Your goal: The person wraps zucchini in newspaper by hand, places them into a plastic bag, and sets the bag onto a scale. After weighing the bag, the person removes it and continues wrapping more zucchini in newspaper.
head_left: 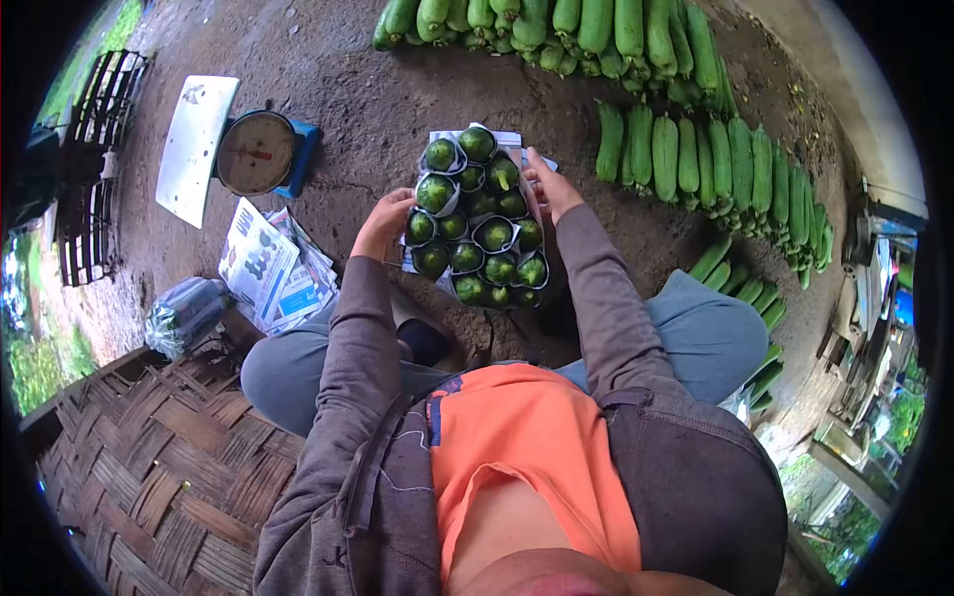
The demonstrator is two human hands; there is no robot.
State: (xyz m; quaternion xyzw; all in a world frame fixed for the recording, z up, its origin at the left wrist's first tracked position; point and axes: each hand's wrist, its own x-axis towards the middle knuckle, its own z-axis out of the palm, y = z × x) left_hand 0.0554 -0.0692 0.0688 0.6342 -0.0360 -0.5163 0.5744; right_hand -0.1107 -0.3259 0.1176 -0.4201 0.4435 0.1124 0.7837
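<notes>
Before me stands a packed bundle of long green gourds, seen end-on, several with newspaper wrapped around them. My left hand holds the bundle's left side, its fingers at the paper edge. On the opposite side, nearer the upper right corner, my right hand grips it, with the thumb pointing up. Sheets of newspaper stick out behind the top row. The underside of the bundle is hidden from above.
Rows of long green gourds lie on the dirt floor at the right and far side. A dial scale with a white pan stands at left, above stacked newspapers. A woven bamboo surface lies lower left.
</notes>
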